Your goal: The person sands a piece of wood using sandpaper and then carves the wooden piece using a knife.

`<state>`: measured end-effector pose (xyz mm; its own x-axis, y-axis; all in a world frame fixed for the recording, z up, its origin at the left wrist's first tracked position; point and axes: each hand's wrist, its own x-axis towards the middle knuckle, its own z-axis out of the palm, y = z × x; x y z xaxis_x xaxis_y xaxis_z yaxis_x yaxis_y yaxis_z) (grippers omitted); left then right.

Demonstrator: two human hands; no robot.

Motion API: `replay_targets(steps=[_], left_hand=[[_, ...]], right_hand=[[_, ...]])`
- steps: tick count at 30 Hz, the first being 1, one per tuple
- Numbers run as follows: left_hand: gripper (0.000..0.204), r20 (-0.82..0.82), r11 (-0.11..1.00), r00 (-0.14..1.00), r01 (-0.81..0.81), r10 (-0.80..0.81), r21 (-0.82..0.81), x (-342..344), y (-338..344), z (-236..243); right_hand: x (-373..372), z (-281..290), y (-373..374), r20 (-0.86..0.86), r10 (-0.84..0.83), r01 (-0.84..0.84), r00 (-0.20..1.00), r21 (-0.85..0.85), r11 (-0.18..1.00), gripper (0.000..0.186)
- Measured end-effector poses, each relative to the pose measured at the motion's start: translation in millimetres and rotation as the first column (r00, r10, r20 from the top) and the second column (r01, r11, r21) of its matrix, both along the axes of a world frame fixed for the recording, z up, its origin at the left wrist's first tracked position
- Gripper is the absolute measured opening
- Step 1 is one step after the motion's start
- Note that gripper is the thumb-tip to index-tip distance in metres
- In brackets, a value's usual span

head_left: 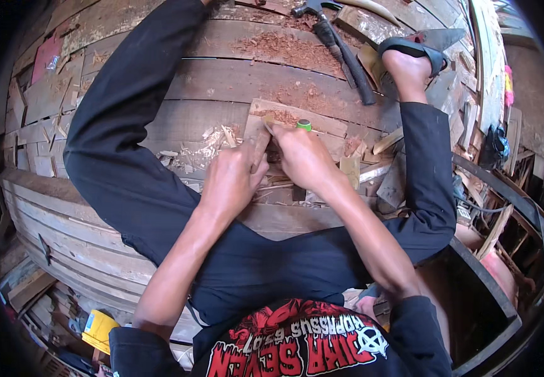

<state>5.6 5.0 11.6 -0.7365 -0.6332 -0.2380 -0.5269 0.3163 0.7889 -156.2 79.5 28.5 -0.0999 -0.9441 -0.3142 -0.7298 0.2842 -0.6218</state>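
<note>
My left hand (234, 173) is closed round a narrow, light wooden piece (259, 143), held upright-slanting between my hands. My right hand (303, 157) is closed at that piece's upper end, where a small yellowish flat thing (267, 119) shows by the fingertips; whether it is separate is unclear. Just behind my right hand is a small green-ringed round object (303, 124). A pale board (325, 132) lies beneath, with reddish shavings on it. Pale wood curls and chips (203, 147) lie to the left of my hands. A yellowish scrap (350, 171) lies to the right.
My legs bend around the plank floor (203, 85). A hammer (316, 19), a dark-handled tool (357, 81) and a saw blade (445, 39) lie beyond, near my sandalled foot. A dark-edged box (495, 289) and scrap wood sit right; a yellow bucket (99, 330) is lower left.
</note>
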Motion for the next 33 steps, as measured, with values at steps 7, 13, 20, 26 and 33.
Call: replay_targets(steps=[7,13,20,26,33], left_hand=[[0.021,0.021,1.000,0.999,0.024,-0.024,0.012,-1,-1,11],[0.024,0.096,0.999,0.995,0.007,-0.004,-0.037,-5,-1,8],[0.019,0.028,0.999,0.999,-0.027,0.027,0.019,-14,-1,9],[0.021,0.051,0.997,0.995,-0.081,0.080,0.009,-8,5,1],[0.026,-0.052,0.964,0.969,-0.232,0.240,0.131,-15,2,4]], right_hand=[[0,1,0,0.025,-0.017,0.018,1.000,-0.016,1.000,0.028],[-2,0,1,0.081,-0.028,0.030,0.996,-0.019,0.999,0.027],[-4,-21,3,0.026,-0.089,0.090,0.996,-0.004,0.996,0.027],[-2,-9,-3,0.083,-0.135,0.139,0.987,-0.053,0.989,0.020],[9,-15,0,0.129,-0.210,0.219,0.969,-0.059,0.974,0.021]])
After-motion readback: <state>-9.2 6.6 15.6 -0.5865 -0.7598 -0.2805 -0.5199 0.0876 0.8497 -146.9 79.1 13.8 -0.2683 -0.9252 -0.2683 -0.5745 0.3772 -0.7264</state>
